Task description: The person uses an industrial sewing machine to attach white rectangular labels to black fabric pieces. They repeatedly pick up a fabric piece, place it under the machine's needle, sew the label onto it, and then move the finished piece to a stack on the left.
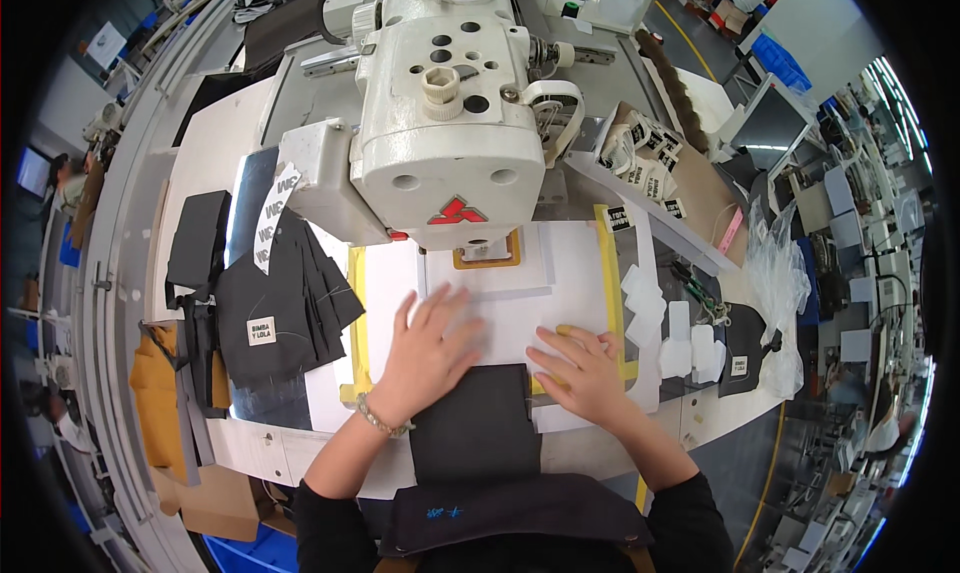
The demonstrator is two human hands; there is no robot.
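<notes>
My left hand (425, 348) is above the white work plate (395, 273), its fingers spread and slightly blurred, holding nothing I can see. Across from it, my right hand (580, 368) has its fingers apart over the plate's right side. Between my wrists a dark grey fabric panel (472, 428) extends from the plate toward my body. Beyond my fingers stands a white sewing machine (450, 163). Beneath its head is a small amber-edged clamp frame (488, 251). Yellow tape (610, 273) borders the plate.
Left of the plate lie dark fabric pieces (280, 303), with a pale square label (261, 331) on top. Mustard fabric (158, 403) hangs at the left edge. To the right, a cardboard box (690, 198) holds several labels, near thread snips (700, 291), white paper pieces (677, 353) and clear plastic (780, 283).
</notes>
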